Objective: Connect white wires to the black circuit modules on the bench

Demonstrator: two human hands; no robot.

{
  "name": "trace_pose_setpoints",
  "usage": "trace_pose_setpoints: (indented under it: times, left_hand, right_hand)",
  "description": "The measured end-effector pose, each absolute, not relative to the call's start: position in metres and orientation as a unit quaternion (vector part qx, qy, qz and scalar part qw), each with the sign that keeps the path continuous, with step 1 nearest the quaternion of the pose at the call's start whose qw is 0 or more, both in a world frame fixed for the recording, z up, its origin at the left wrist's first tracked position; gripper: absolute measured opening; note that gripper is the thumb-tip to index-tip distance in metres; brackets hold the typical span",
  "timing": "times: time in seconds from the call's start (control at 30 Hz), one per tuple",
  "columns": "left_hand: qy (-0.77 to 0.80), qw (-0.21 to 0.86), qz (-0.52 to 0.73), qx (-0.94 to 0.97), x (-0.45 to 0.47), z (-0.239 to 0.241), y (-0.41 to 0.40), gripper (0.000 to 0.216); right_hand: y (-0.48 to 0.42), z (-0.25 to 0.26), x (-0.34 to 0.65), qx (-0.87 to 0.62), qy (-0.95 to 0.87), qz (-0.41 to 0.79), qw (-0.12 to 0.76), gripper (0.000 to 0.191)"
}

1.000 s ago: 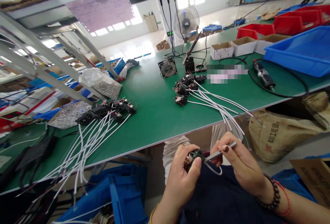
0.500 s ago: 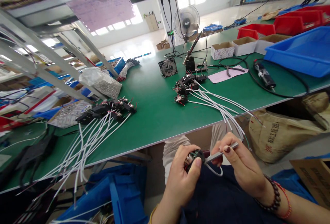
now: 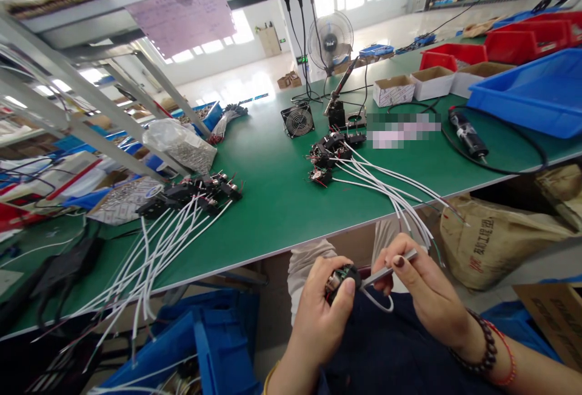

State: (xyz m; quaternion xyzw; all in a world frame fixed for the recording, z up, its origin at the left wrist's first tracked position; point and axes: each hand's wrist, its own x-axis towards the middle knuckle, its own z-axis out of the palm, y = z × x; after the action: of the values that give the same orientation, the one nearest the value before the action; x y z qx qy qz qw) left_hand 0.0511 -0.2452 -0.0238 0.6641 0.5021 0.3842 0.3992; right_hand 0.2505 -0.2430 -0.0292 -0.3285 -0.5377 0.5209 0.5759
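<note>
My left hand (image 3: 324, 307) is closed around a small black housing with a motor and thin wires (image 3: 342, 280), held above my lap in front of the bench edge. A white cable (image 3: 379, 306) loops out of the housing toward my right hand. Between the fingers of my right hand (image 3: 421, 286) is a flat grey metal tool (image 3: 382, 275); its far end meets the housing's right side, where the exact contact is hidden. On the green bench, similar black motor assemblies (image 3: 334, 149) with white cables lie ahead, and another pile of motor assemblies (image 3: 200, 193) lies to the left.
Beyond the assemblies are a small square fan (image 3: 297, 121) and a soldering iron (image 3: 343, 85) in its stand. A corded black tool (image 3: 467, 134) lies at right, by a blue tray (image 3: 527, 97) and white boxes (image 3: 431, 84). Blue crates (image 3: 222, 340) stand below the bench.
The view has shifted very slightly. Both hands keep the same hold on the motor housing and the metal tool, with almost no movement.
</note>
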Motion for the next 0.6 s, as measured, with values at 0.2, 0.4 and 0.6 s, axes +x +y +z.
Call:
trace_pose_setpoints:
  times: [0.2, 0.4, 0.6]
  left_hand:
    - [0.506, 0.395, 0.384, 0.664, 0.05, -0.024, -0.245, 0.027]
    - [0.508, 0.396, 0.376, 0.666, 0.052, -0.025, -0.247, 0.029]
    - [0.623, 0.313, 0.261, 0.667, 0.031, -0.006, -0.228, 0.035]
  right_hand:
    - [-0.242, -0.03, 0.252, -0.323, -0.542, 0.514, 0.581, 0.033]
    - [-0.243, -0.03, 0.248, -0.34, -0.544, 0.519, 0.565, 0.035]
    - [-0.243, -0.039, 0.282, -0.382, -0.529, 0.375, 0.659, 0.018]
